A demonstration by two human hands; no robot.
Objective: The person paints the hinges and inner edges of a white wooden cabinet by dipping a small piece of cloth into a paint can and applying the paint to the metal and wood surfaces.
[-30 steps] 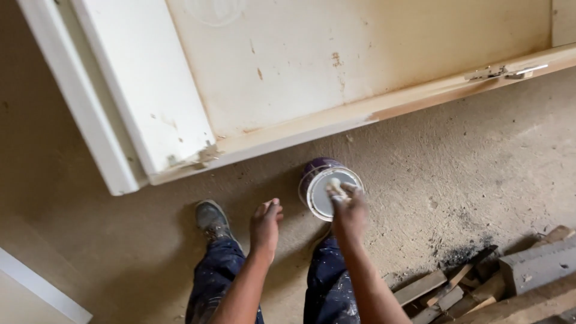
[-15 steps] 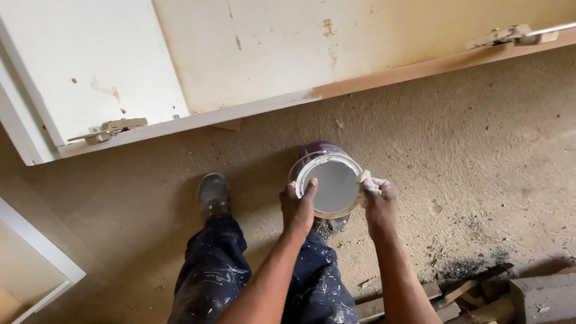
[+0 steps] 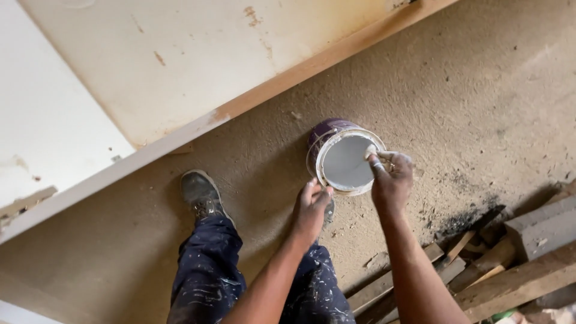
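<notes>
- While the person stands over the sandy floor [image 3: 480, 90], the purple paint can [image 3: 343, 157] sits upright on it, just ahead of their feet, and it's open, pale paint showing inside
- Right hand [image 3: 391, 180] is at the can's right rim, its grip pinched shut on a small pale-tipped object (too small and blurred to name) that pokes in over the paint
- Left hand [image 3: 311, 207] hovers at the can's lower-left edge, fingers curled loosely together; whether it actually touches the rim or holds anything, I cannot tell
- Look down: dark trousers [image 3: 207, 282] speckled with light paint, and one worn shoe [image 3: 201, 193] planted on the floor left of the can, well clear of it
- Up top, a big cream-painted panel [image 3: 180, 60] with a bare wooden edge [image 3: 336, 57] runs diagonally across the view, chipped with brown spots
- Bottom right, a heap of scrap timber [image 3: 498, 270] and a grey block [image 3: 543, 231] lie near a dark scorched-looking patch of floor, apart from the can
</notes>
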